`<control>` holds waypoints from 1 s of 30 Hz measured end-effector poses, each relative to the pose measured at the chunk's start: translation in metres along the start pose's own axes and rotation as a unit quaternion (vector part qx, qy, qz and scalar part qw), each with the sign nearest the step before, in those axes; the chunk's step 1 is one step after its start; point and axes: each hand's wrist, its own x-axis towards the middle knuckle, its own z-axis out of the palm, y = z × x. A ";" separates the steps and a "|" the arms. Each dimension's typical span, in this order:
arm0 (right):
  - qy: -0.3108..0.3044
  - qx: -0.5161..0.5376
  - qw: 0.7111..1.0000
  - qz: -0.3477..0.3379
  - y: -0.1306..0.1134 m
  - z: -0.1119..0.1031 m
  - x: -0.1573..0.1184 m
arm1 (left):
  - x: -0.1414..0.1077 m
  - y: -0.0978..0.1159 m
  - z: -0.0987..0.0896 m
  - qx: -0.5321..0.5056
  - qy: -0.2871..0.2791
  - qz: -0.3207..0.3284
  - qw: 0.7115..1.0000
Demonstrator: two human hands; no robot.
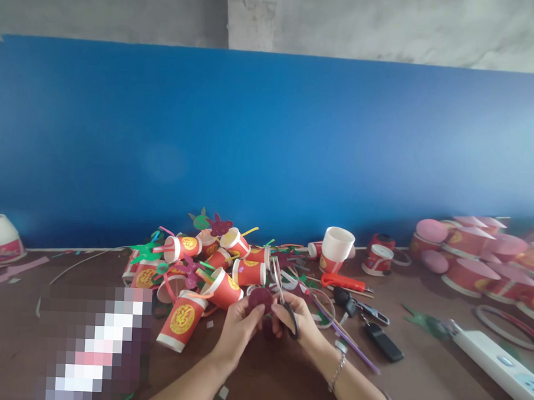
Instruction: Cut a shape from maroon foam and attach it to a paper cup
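Cutting in progress at bench (419,372) centre, 6 o'clock.
Left hand (239,328) pinches dark maroon paper disc (261,297), presenting its edge; right hand (299,322) grips black-handled scissors (284,301), blades pointing 12 o'clock.

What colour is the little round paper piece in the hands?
Dark purple-maroon. The paper piece shows best in the head view, pinched by the left hand.
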 end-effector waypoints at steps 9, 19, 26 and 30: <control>0.009 0.001 1.000 -0.004 0.005 -0.006 0.000 | 0.001 -0.001 -0.002 -0.025 0.036 0.023 0.999; -0.073 -0.073 0.994 0.033 0.003 0.003 -0.003 | 0.000 -0.002 -0.002 -0.030 0.085 0.073 0.993; -0.073 -0.072 0.994 0.026 0.009 0.002 -0.001 | 0.001 -0.002 -0.001 -0.036 0.085 0.069 0.993; -0.072 -0.070 0.995 0.027 0.010 0.001 -0.001 | 0.000 -0.001 -0.001 -0.038 0.085 0.058 0.994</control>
